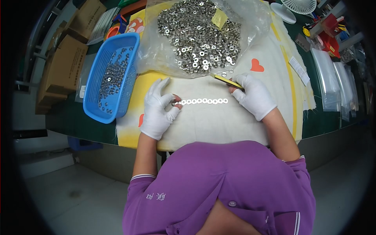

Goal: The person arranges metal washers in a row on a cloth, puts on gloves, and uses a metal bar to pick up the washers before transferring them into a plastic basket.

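Note:
A row of shiny flat washers (205, 101) lies in a nearly straight line on the white cloth (203, 125). My left hand (157, 111), in a white glove with bare fingertips, pinches at the row's left end; its fingers partly cover the last washers. In my right hand (254, 96), gloved too, is a slim yellow-and-black pen-like tool (227, 81), its tip pointing up and left toward the bag. Beyond the row, a clear plastic bag (150, 55) lies spread under a large heap of metal washers (199, 39), with a few loose ones by its near edge.
A blue plastic basket (89, 92) with small metal parts stands left of the cloth. Cardboard boxes (66, 64) are stacked farther left. At the right are a paper slip (299, 71), clear plastic bags (326, 80) and a red box (329, 44). A white fan (299, 5) stands at the back.

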### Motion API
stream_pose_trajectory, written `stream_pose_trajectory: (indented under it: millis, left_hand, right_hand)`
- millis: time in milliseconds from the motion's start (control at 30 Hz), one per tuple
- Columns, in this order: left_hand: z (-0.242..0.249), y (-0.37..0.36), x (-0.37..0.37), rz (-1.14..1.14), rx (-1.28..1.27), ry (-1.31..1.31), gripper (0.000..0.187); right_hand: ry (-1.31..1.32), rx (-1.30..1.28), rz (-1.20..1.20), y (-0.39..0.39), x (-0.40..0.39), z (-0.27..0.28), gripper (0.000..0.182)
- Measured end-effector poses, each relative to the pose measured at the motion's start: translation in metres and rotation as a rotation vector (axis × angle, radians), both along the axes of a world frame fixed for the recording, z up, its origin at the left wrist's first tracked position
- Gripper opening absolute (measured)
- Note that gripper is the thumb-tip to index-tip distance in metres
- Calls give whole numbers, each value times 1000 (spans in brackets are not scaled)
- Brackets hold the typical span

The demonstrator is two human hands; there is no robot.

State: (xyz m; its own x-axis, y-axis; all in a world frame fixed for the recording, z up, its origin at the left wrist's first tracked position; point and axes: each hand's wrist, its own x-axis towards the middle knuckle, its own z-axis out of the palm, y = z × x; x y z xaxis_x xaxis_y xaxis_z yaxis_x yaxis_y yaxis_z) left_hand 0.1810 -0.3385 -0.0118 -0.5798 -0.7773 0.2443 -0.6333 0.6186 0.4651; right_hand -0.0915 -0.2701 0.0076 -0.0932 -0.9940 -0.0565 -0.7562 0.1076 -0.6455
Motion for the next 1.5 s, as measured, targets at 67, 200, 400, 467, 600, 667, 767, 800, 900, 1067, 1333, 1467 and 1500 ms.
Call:
stream_pose_trajectory:
  millis: [67,200,400,467,600,667,767,800,900,1067,1333,1467,1500]
  left_hand:
    - [2,2,0,6,9,3,23]
    - [4,3,5,55,70,64,21]
    - [1,2,12,75,89,29,16]
    - [0,0,12,72,82,40,17]
    - [2,0,12,63,83,30,19]
    - [2,2,11,73,85,58,22]
    - [0,5,11,106,24,109,31]
    - [0,6,11,134,-37,130,36]
    - [7,8,9,94,35,301,45]
    - [21,35,-6,-17,657,548,41]
    - [16,35,22,38,898,711,21]
    - [11,15,26,134,740,650,17]
    - [12,9,24,119,595,526,17]
  right_hand:
    - [0,5,-1,0,-1,0,21]
    - [-41,11,3,0,-1,-2,23]
    - [-124,-49,11,2,-4,-4,26]
    - [-129,-61,12,1,-5,-4,27]
    - [-106,-58,30,0,-5,-3,27]
    - [-110,-65,20,1,-5,-2,26]
    - [-154,5,-15,1,-6,1,30]
    - [-135,-15,4,1,-6,2,30]
    - [-122,-141,121,2,-3,3,29]
    - [-81,-90,449,19,26,20,30]
    - [-273,-16,333,37,21,17,33]
    - [-382,-19,75,27,13,6,21]
    - [-347,-89,75,24,12,0,20]
